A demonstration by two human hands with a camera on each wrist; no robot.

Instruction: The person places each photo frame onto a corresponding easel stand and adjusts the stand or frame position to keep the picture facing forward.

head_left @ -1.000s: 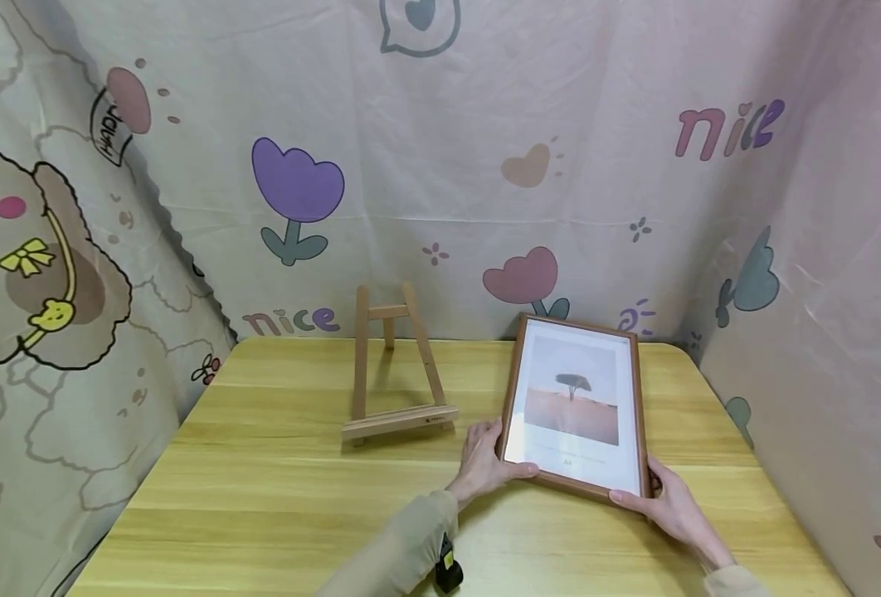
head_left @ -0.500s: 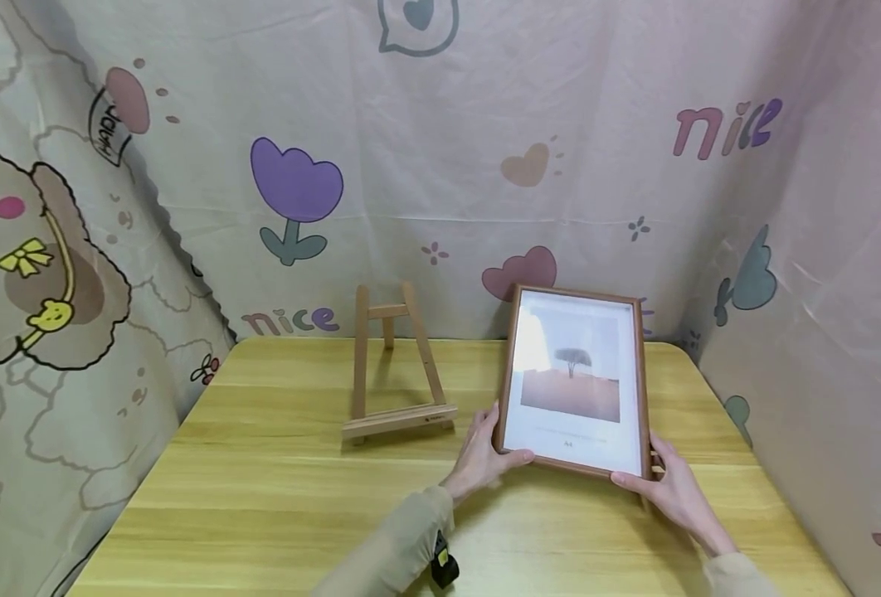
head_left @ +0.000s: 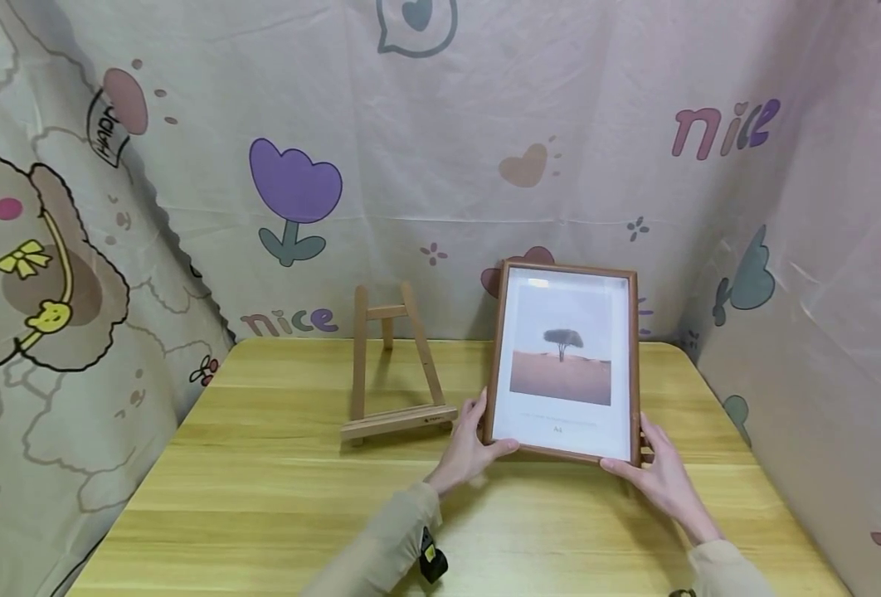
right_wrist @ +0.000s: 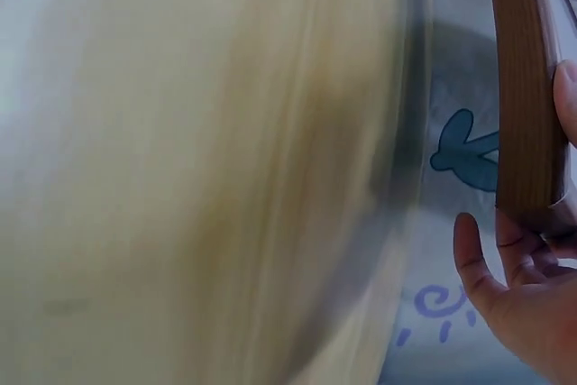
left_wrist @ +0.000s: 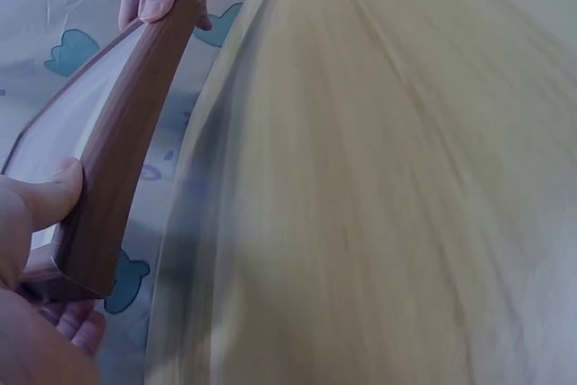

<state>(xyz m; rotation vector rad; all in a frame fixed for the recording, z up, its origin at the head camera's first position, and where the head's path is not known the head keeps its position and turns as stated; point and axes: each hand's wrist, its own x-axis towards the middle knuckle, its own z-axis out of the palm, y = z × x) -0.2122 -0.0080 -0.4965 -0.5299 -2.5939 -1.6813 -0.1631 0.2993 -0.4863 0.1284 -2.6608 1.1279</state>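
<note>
Both hands hold a brown wooden picture frame [head_left: 560, 356] with a print of a lone tree, tilted up to face the head camera. My left hand [head_left: 469, 448] grips its lower left corner, thumb over the bottom edge. At the lower right corner my right hand [head_left: 664, 477] grips it the same way, thumb in front. In the left wrist view the frame's thick edge [left_wrist: 126, 142] shows between the two hands, raised over the table. Left of the frame a small wooden easel [head_left: 399, 423] stands on the table, bearing nothing.
The yellow wood-grain table [head_left: 261, 497] has its back edge against a printed cloth backdrop [head_left: 411, 124]. More printed cloth hangs on the left and right sides. A black wrist device [head_left: 431, 560] sits on the left sleeve.
The picture frame has been lifted and tilted more upright, and has shifted slightly left with both hands. The easel has stayed in place.
</note>
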